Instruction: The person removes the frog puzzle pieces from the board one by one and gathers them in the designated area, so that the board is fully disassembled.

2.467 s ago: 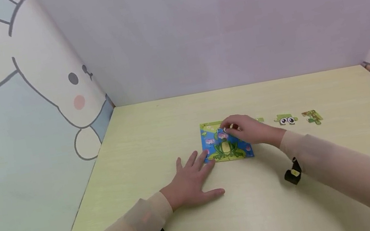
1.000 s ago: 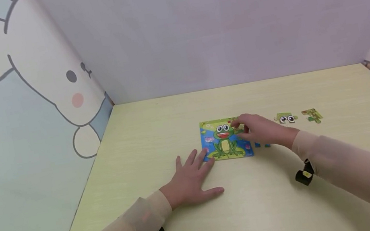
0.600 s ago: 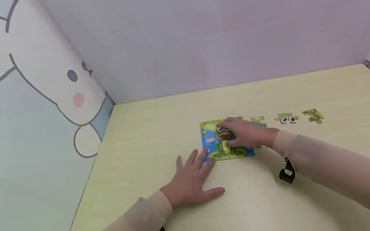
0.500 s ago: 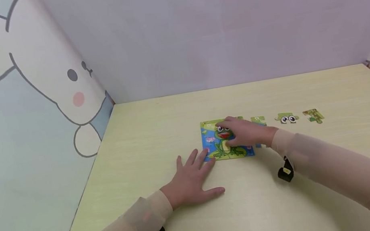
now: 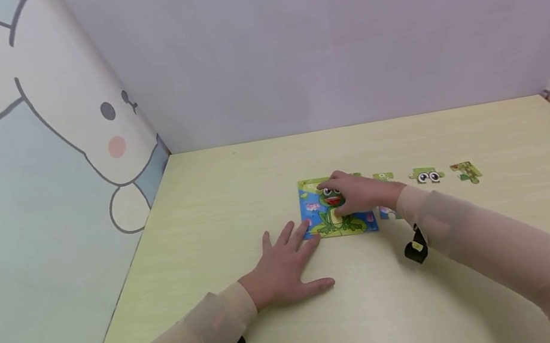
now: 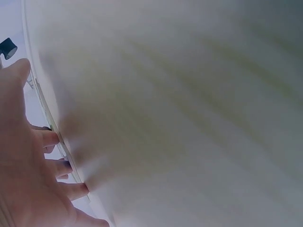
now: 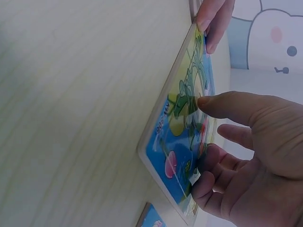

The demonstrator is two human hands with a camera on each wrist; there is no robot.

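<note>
On the near part of the pale table, the left hand is lying with fingers spread, tips touching the near-left corner of the squarish frog puzzle. Directly above, the right hand is touching it with loosely bent fingers; loose pieces are lying rightward, before a lilac wall.
</note>
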